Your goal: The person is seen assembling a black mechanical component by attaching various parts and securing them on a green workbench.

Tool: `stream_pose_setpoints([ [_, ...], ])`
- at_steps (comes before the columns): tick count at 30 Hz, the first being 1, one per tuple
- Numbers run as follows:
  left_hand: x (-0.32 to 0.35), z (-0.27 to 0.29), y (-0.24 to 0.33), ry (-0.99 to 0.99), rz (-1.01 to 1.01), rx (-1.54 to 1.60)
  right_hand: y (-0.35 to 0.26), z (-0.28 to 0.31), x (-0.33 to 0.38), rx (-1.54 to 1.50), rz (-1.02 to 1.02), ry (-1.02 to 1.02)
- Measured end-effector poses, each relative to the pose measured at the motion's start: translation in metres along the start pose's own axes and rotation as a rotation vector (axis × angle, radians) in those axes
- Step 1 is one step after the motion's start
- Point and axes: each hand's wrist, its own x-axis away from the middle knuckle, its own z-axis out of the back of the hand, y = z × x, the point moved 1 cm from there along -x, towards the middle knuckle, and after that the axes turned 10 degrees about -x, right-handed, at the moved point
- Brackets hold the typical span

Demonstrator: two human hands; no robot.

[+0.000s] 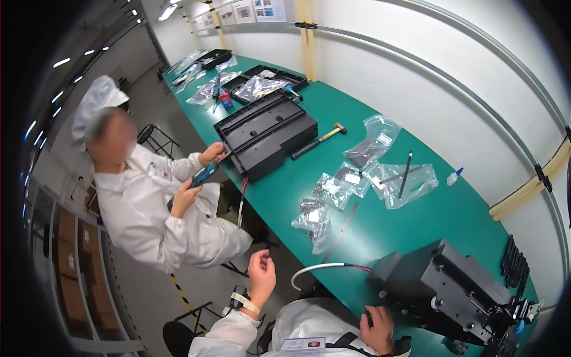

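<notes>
My left hand point(262, 277) is raised off the near edge of the table, its fingers curled in, and I see nothing in it. A dark band with a small device is strapped round that wrist. My right hand point(376, 329) rests by the table edge with fingers apart, close beside a black boxy machine unit point(425, 276). Screws and fittings show on the unit's side, and a mechanism sits at its right end. From the unit a white cable point(315, 268) with a red and black end curves out over the table edge, to the right of my left hand.
On the green table point(452, 208) lie bags of small parts point(333, 187), a hammer point(321, 141), a small bottle point(454, 177) and black strips point(514, 262). Left, a co-worker in white point(157, 202) holds a teal power screwdriver point(205, 174) at a black housing point(267, 134). Stools stand below.
</notes>
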Motion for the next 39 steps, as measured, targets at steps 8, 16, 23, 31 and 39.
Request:
stream_pose_setpoints([
  [8,0.26,0.018,-0.166,-0.469,0.275,-0.647,0.011,0.008,-0.004,-0.303,0.18,-0.172],
  [16,0.311,0.017,-0.176,-0.592,0.151,-0.89,0.014,0.006,-0.003,-0.261,0.235,-0.149],
  [23,0.244,-0.004,-0.218,-1.202,0.099,-0.992,0.019,0.011,-0.005,-0.309,0.201,-0.199],
  [31,0.23,-0.033,-0.292,-1.27,0.167,-0.856,0.01,0.01,-0.008,-0.273,0.09,-0.194],
  [39,0.174,-0.029,-0.29,-1.342,0.155,-0.893,0.025,-0.003,0.002,-0.111,0.277,-0.192],
])
